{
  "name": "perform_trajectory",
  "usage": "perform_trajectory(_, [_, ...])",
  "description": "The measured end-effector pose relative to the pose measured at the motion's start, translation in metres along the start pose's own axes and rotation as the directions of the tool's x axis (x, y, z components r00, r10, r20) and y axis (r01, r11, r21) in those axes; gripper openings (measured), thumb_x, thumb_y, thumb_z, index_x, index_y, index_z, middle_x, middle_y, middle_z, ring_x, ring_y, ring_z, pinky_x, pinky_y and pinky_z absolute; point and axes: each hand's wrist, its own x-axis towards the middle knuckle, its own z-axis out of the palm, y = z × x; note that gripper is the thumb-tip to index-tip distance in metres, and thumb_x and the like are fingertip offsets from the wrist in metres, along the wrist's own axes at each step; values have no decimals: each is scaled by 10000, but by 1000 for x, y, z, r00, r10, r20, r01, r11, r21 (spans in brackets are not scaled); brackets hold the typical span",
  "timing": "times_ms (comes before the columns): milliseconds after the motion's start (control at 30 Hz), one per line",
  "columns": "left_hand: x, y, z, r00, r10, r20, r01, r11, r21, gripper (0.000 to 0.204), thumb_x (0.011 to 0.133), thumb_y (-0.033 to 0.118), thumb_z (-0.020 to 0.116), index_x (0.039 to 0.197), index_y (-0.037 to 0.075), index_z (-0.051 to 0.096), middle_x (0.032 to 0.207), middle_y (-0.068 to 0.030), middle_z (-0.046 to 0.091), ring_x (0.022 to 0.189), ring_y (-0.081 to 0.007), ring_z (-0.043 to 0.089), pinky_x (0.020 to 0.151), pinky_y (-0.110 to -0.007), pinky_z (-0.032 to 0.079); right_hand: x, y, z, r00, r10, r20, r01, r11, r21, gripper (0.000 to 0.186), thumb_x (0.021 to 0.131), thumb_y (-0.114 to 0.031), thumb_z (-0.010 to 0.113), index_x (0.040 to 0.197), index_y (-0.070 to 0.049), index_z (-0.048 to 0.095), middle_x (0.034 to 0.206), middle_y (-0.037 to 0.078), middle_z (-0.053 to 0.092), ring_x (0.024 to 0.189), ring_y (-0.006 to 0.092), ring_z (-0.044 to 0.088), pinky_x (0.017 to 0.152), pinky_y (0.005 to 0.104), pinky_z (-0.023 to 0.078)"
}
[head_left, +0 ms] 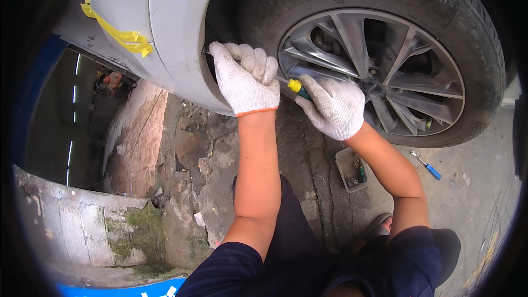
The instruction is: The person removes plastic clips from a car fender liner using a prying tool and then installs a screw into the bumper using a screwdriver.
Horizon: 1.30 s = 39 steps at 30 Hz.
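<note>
My right hand, in a white knit glove, is closed round the yellow-and-green handle of a screwdriver. Its thin shaft runs leftward into my gloved left hand, whose fingers are curled over it. A thin metal tip shows just past the left thumb, at the lip of the wheel arch on a light-coloured car. What the tip meets there is too small to tell. Beside both hands stands the car's wheel, with a dark tyre and grey spokes.
Yellow tape sticks to the body panel. On the ground lie a clear plastic tray with small parts and a blue-handled tool. The concrete is cracked and uneven. A low mossy wall stands left; another person is farther off.
</note>
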Motion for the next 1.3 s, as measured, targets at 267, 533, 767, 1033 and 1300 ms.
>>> perform_trajectory(267, [1, 1, -1, 999, -8, 37, 9, 999, -38, 480, 1102, 468, 509, 729, 166, 492, 549, 22, 266, 431, -109, 203, 382, -265, 215, 5, 7, 0, 982, 166, 94, -191, 893, 408, 450, 912, -357, 785, 1213, -37, 688, 754, 90, 622, 607, 194, 624, 528, 354, 499])
perform_trajectory(533, [0, 6, -10, 984, -65, 164, 80, 993, -86, 513, 1115, 456, 463, 720, 131, 498, 571, 17, 270, 464, -115, 259, 406, -255, 274, 17, 5, -3, 941, 174, 289, -328, 672, 664, 469, 1010, -401, 662, 1368, -99, 641, 733, 87, 616, 471, 153, 522, 435, 298, 413])
perform_trajectory(767, [16, 4, -19, 960, -75, 270, 109, 988, -111, 498, 1087, 461, 517, 719, 128, 562, 573, 6, 307, 485, -140, 256, 453, -290, 262, 21, 14, -26, 996, -84, 10, 84, 996, -43, 335, 876, -382, 772, 1136, -174, 738, 821, 70, 686, 688, 241, 692, 572, 361, 541])
perform_trajectory(1033, [17, 6, -23, 950, -99, 297, 143, 981, -130, 560, 1084, 562, 444, 790, 93, 529, 648, -33, 381, 574, -180, 329, 542, -346, 344, 24, 9, -22, 949, 189, 251, -283, 860, 425, 415, 989, -369, 719, 1317, -114, 724, 895, 69, 740, 633, 115, 660, 478, 266, 461])
perform_trajectory(1300, [-13, -45, -33, 840, 414, -351, -290, 889, 355, 482, 1050, 514, 425, 946, 55, 531, 842, -94, 485, 763, -250, 496, 770, -441, 479, 28, 1, -31, 965, 198, 171, -225, 962, 153, 425, 904, -473, 749, 1187, -156, 756, 901, 84, 745, 682, 206, 704, 588, 319, 546])
